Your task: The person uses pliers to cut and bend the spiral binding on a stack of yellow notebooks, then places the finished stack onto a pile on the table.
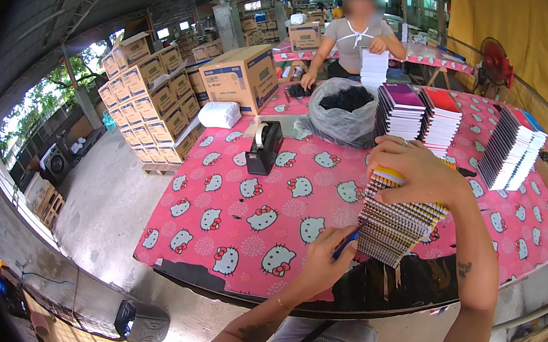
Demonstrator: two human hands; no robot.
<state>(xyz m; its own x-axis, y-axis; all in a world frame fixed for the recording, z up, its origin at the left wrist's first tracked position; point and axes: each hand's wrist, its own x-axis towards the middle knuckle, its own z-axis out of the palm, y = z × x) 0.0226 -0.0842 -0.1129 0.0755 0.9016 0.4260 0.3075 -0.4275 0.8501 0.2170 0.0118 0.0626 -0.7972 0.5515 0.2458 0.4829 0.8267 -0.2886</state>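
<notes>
A stack of yellow-covered spiral notebooks (pixel 395 222) stands near the front edge of the table, its wire-bound side toward me. My right hand (pixel 416 170) lies over the top of it, fingers across the far side and thumb on the near side, gripping it. Low at the stack's left side, my left hand (pixel 328 258) is closed around a small blue-handled tool (pixel 345 244). The tool's tip meets the bindings; its exact kind is hidden by my fingers.
Purple notebooks (pixel 403 96), red notebooks (pixel 442 104) and another notebook stack (pixel 507 150) stand behind. A plastic bag of black coils (pixel 342 115), a black tape dispenser (pixel 264 153) and a cardboard box (pixel 241 76) sit further left. A co-worker (pixel 360 35) handles white notebooks opposite.
</notes>
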